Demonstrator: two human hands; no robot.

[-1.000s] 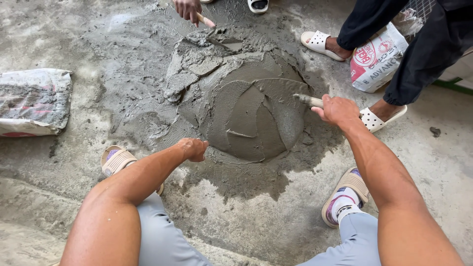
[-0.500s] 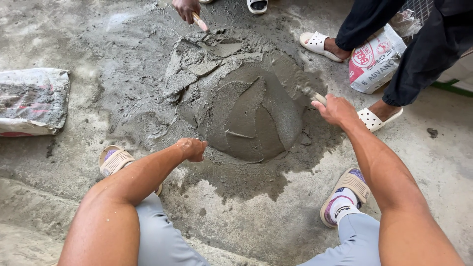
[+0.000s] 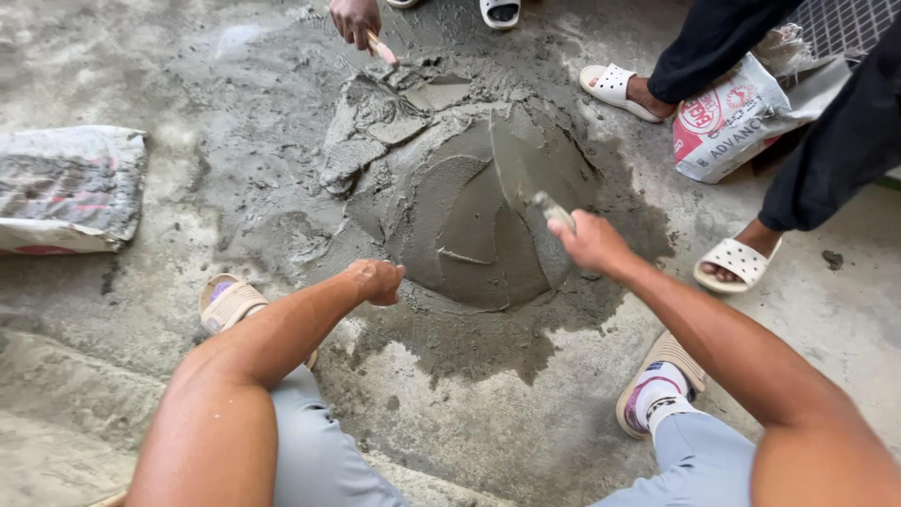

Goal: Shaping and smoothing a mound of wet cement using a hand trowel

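A mound of wet grey mortar (image 3: 469, 216) sits on the concrete floor in front of me. My right hand (image 3: 587, 242) grips the handle of a mortar-coated trowel (image 3: 526, 169), whose blade lies flat on the mound's upper right side. My left hand (image 3: 377, 280) is a closed fist hanging just above the mound's near left edge, holding nothing. At the top, another person's hand (image 3: 355, 19) holds a small wooden-handled tool (image 3: 381, 47) against the far side of the mortar.
A grey cement sack (image 3: 70, 188) lies at the left. A white and red bag (image 3: 741, 117) stands at the right beside another person's dark trousers (image 3: 826, 141) and white slippers (image 3: 732, 263). My sandalled feet (image 3: 225, 302) flank the mound.
My right hand has swung the trowel leftward, from the mound's right edge up onto its top. The left fist stayed put. The other person's tool shifted slightly.
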